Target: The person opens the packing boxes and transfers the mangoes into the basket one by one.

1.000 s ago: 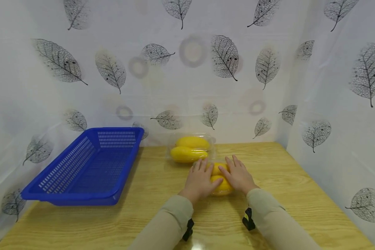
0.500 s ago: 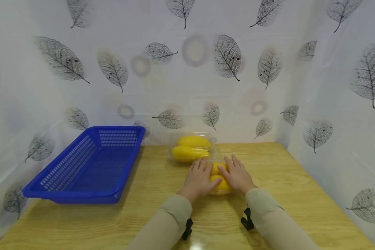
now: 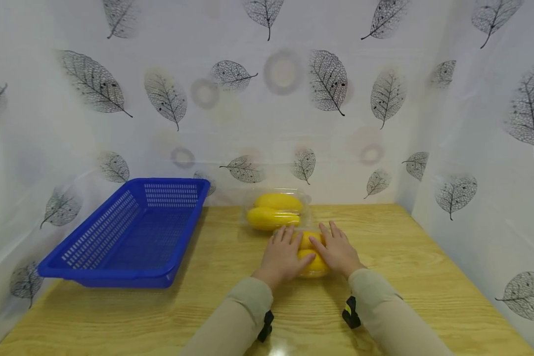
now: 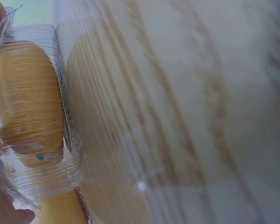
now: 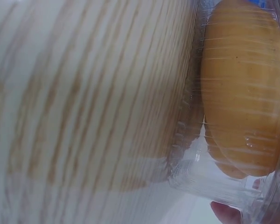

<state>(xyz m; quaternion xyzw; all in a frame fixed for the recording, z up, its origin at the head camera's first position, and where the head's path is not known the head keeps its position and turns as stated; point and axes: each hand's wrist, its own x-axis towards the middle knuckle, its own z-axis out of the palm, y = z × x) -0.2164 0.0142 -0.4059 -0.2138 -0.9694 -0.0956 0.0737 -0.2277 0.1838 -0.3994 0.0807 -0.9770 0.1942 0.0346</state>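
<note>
In the head view, both hands lie on a clear plastic box of yellow-orange oblong fruit (image 3: 311,264) near the middle of the table. My left hand (image 3: 281,254) covers its left end, fingers extended and thumb reaching over the top. Across the right end rests my right hand (image 3: 339,252), fingers pointing forward. The left wrist view shows the ribbed wall of the box (image 4: 42,182) and a fruit inside (image 4: 30,95). Through the same clear plastic, the right wrist view shows a fruit (image 5: 245,86); part of a finger (image 5: 225,212) is below it.
Just behind stands a second clear plastic box (image 3: 306,217) with two yellow elongated fruits (image 3: 273,218) in it. A blue slotted basket (image 3: 171,274) sits at the table's left side. Leaf-patterned sheeting (image 3: 249,123) encloses the back and sides of the wooden table (image 3: 418,257).
The head view has shifted slightly, so the basket and the rear box appear a little farther right. Both hands keep the same place on the front box.
</note>
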